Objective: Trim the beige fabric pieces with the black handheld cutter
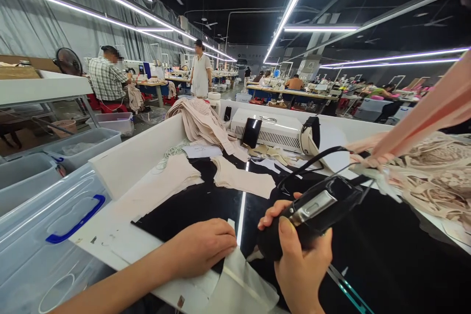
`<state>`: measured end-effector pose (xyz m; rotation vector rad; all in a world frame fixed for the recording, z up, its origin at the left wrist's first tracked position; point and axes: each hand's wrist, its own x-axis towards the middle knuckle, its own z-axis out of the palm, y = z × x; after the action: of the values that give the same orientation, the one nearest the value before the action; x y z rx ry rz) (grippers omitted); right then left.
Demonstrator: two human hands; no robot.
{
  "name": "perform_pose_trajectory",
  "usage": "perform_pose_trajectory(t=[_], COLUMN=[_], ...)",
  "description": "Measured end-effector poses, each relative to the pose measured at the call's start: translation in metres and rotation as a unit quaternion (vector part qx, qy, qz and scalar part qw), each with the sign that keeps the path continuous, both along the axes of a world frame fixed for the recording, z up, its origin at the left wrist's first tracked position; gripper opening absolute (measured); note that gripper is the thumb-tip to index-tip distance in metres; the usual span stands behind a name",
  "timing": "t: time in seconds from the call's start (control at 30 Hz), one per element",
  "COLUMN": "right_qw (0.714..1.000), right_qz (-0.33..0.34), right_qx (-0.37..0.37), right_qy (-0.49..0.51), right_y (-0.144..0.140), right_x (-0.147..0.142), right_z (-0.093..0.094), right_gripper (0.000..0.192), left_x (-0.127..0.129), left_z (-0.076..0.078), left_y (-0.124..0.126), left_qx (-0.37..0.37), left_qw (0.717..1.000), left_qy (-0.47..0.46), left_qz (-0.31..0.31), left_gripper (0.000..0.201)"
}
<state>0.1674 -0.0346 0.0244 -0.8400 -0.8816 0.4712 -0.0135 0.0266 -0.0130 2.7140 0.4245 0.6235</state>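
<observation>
My right hand (300, 260) is wrapped round a black corded hand tool (312, 216) with a metal plate on its side; its exact kind does not show. A strip of pink cloth (415, 113) is tied at the tool's far end and runs up to the right. My left hand (206, 248) lies low at the table's front, fingers together, pinching the edge of a sheer whitish fabric piece (241, 282). That piece hangs partly over the near edge. Beneath the tool is the glossy black tabletop (172, 211). Teal-handled metal tweezers or snips (348, 289) lie right of my right hand.
Stacked beige cut pieces (243, 179) lie ahead, with a larger draped pile (202, 122) behind. A white slotted machine (274, 127) stands at the back. Beige straps and cloth (430, 171) heap at right. Clear plastic bins (66, 230) stand left. Several people work farther off.
</observation>
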Motion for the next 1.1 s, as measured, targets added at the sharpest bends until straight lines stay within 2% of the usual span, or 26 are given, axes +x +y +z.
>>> perform_pose_trajectory(t=[0.1, 0.4, 0.73, 1.1], right_qw=[1.000, 1.000, 0.999, 0.999], right_qz=[0.003, -0.003, -0.019, -0.037], right_qx=[0.007, -0.001, 0.001, -0.018], right_qy=[0.002, 0.005, 0.038, 0.021], right_y=[0.000, -0.002, 0.005, 0.013], right_x=[0.000, 0.000, -0.005, -0.014], right_z=[0.000, -0.003, 0.007, 0.008], right_gripper=[0.034, 0.037, 0.038, 0.034], left_x=[-0.006, -0.014, -0.015, -0.014], left_z=[-0.001, 0.004, 0.003, 0.001], left_y=[0.000, -0.006, -0.009, -0.010], left_qx=[0.007, 0.102, 0.107, 0.097], left_qw=[1.000, 0.992, 0.993, 0.992], left_qy=[0.005, 0.070, 0.056, 0.079], left_qz=[-0.005, -0.009, -0.001, 0.013], left_gripper=[0.022, 0.021, 0.021, 0.023])
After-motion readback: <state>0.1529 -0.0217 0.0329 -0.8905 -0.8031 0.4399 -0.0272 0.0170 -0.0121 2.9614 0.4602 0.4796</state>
